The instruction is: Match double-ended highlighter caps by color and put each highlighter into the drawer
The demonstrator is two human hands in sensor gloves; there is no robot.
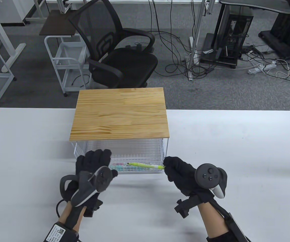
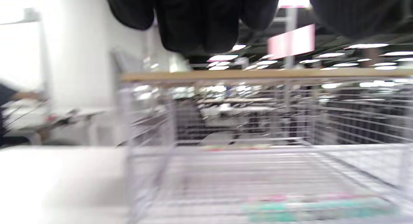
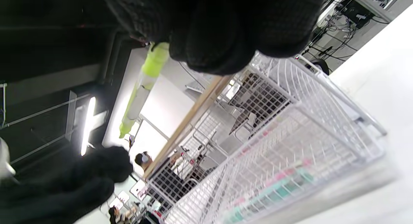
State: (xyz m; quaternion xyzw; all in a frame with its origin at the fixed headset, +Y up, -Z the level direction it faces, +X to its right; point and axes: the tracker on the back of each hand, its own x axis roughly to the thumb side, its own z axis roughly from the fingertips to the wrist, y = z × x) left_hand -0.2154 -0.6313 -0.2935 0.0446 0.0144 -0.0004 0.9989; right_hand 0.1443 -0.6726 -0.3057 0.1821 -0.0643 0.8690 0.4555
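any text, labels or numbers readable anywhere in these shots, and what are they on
None can be read.
White label on the left wrist strap: a QR code and small print, too small to read.
Yellow-green highlighter pinched by the right hand: marks near its end, too small to read.
Pink sign in the left wrist view: blurred, no legible text.
Highlighters in the drawer: blurred, no print visible.

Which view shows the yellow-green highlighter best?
Table view: the whole yellow-green highlighter lies level over the drawer, pinched by the right hand. Right wrist view shows it partly hidden by fingers. Left wrist view doesn't show it.
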